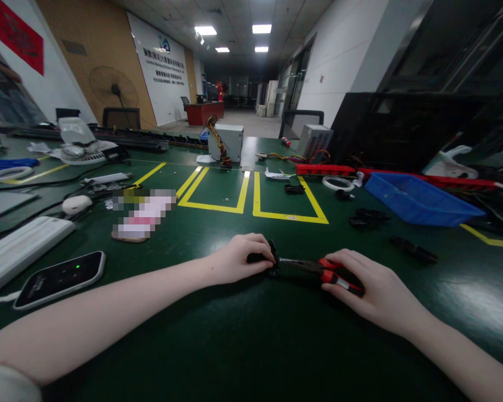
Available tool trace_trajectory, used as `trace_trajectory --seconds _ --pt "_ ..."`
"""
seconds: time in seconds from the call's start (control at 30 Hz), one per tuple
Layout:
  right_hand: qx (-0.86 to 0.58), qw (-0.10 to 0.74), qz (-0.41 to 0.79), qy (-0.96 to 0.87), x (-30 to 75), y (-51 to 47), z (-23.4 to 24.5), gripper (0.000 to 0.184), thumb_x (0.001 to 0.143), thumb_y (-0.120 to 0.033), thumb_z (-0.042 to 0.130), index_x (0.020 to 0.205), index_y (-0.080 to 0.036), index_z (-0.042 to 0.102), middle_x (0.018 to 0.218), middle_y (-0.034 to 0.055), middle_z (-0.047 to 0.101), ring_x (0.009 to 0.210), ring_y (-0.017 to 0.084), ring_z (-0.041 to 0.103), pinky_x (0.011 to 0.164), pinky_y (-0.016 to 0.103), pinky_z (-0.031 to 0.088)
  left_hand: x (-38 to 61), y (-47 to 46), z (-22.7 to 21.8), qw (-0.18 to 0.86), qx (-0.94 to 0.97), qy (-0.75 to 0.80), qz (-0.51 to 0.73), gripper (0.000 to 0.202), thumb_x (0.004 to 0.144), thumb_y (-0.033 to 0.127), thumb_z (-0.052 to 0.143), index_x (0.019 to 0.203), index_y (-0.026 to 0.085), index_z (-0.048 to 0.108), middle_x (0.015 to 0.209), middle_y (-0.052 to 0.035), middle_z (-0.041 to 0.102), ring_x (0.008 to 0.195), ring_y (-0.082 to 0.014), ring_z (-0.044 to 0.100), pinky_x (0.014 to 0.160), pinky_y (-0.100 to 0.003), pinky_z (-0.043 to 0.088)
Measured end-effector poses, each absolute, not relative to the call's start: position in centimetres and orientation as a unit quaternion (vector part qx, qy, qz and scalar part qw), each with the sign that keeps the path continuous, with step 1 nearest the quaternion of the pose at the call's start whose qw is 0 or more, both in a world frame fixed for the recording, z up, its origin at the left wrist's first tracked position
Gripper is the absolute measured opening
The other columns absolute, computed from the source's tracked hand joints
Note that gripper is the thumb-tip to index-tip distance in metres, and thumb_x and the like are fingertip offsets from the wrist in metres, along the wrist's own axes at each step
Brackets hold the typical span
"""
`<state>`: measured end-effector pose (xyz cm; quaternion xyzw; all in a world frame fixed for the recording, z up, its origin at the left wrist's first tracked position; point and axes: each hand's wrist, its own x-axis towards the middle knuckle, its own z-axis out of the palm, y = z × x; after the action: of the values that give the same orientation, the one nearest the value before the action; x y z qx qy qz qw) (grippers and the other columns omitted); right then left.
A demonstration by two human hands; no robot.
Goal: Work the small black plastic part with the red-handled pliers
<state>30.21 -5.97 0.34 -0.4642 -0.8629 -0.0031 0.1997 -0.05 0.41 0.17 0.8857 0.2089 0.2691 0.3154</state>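
Observation:
In the middle of the green table, my left hand [245, 258] pinches a small black part [273, 270]. Its kind cannot be made out, and my fingers cover some of it. My right hand [366, 285] is closed around the red and black handles of a pair of long-nose pliers [329, 274]. The pliers point left, their metal jaws reaching the black part at my left fingertips. Whether the jaws grip it or only touch it is too small to tell. Both hands are low over the tabletop.
A blue bin [419, 198] stands right, near dark bundles [413, 249]. Yellow tape [212, 208] marks the table [235, 346]. Metal power supply boxes [230, 143] stand behind. Leftward lie a black device [61, 279], a white power strip [20, 254] and a white mouse [76, 204].

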Motion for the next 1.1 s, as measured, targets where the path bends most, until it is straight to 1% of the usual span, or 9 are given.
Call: trace_trajectory --seconds 0.23,0.33,0.43,0.57,0.67,0.73,0.83,0.93,1.1 --pt "-0.471 0.206 -0.012 -0.857 30.2 -5.8 0.3 0.032 0.088 -0.045 0.059 0.112 -0.024 0.058 0.103 0.0066 0.068 0.087 0.021 0.066 0.069 0.033 0.054 -0.1 0.4 0.1 0.269 0.906 0.206 0.253 0.010 0.090 0.016 0.064 0.097 0.017 0.070 0.099 -0.0053 0.065 0.095 -0.0175 0.062 0.082 -0.029 0.051" --pt "-0.476 0.208 -0.023 -0.855 30.0 -5.9 0.5 0.032 0.088 -0.046 0.059 0.111 -0.024 0.058 0.103 0.0070 0.068 0.087 0.022 0.066 0.070 0.034 0.055 0.0 0.3 0.4 0.241 0.916 0.206 0.247 0.008 0.091 0.017 0.064 0.096 0.017 0.069 0.095 -0.0044 0.066 0.091 -0.0174 0.061 0.081 -0.030 0.049" --pt "-0.479 0.206 -0.032 -0.853 30.2 -5.8 0.8 0.033 0.088 -0.048 0.058 0.110 -0.023 0.058 0.103 0.0075 0.068 0.088 0.023 0.067 0.071 0.036 0.055 0.0 0.0 0.6 0.219 0.922 0.218 0.232 0.006 0.092 0.020 0.062 0.095 0.018 0.067 0.095 -0.0021 0.067 0.093 -0.0177 0.062 0.092 -0.035 0.045" --pt "-0.476 0.191 -0.047 -0.857 31.0 -5.8 0.9 0.035 0.087 -0.049 0.059 0.111 -0.024 0.060 0.105 0.0077 0.068 0.088 0.024 0.067 0.072 0.036 0.055 0.0 -0.5 0.9 0.192 0.920 0.239 0.245 0.012 0.092 0.028 0.061 0.098 0.019 0.064 0.095 -0.0003 0.067 0.096 -0.0175 0.061 0.107 -0.042 0.033" --pt "-0.481 0.196 -0.071 -0.852 31.5 -5.8 1.0 0.036 0.086 -0.049 0.060 0.110 -0.023 0.061 0.105 0.0081 0.069 0.088 0.024 0.067 0.071 0.037 0.054 0.4 -0.7 1.2 0.165 0.919 0.256 0.252 0.019 0.093 0.034 0.060 0.103 0.020 0.066 0.101 -0.0022 0.066 0.101 -0.0188 0.059 0.105 -0.040 0.034" --pt "-0.499 0.223 -0.096 -0.832 31.7 -5.8 1.2 0.037 0.086 -0.051 0.059 0.110 -0.022 0.061 0.105 0.0086 0.069 0.089 0.026 0.067 0.072 0.038 0.054 1.1 -0.8 1.7 0.133 0.930 0.255 0.231 0.020 0.093 0.036 0.060 0.104 0.021 0.068 0.104 -0.0030 0.065 0.103 -0.0199 0.057 0.104 -0.040 0.035" --pt "-0.525 0.262 -0.134 -0.799 31.8 -5.9 1.4 0.040 0.087 -0.052 0.057 0.112 -0.021 0.060 0.104 0.0090 0.068 0.091 0.027 0.066 0.074 0.040 0.053 2.8 -0.5 2.7 0.071 0.956 0.236 0.161 0.019 0.090 0.035 0.064 0.101 0.021 0.070 0.104 -0.0037 0.065 0.108 -0.0229 0.056 0.110 -0.047 0.027" --pt "-0.532 0.267 -0.143 -0.791 31.9 -6.1 1.5 0.040 0.088 -0.052 0.056 0.113 -0.021 0.060 0.104 0.0089 0.068 0.091 0.027 0.066 0.075 0.040 0.052 4.5 -0.2 3.7 0.072 0.966 0.236 0.074 0.021 0.085 0.036 0.069 0.098 0.020 0.070 0.101 -0.0042 0.067 0.108 -0.0249 0.057 0.111 -0.053 0.022" --pt "-0.510 0.261 -0.135 -0.808 31.5 -6.3 1.5 0.039 0.088 -0.052 0.057 0.110 -0.020 0.060 0.101 0.0084 0.068 0.089 0.026 0.066 0.071 0.039 0.053 5.5 -0.1 3.9 0.072 0.962 0.259 0.049 0.009 0.089 0.026 0.065 0.090 0.019 0.070 0.095 -0.0024 0.068 0.105 -0.0233 0.059 0.111 -0.053 0.023"
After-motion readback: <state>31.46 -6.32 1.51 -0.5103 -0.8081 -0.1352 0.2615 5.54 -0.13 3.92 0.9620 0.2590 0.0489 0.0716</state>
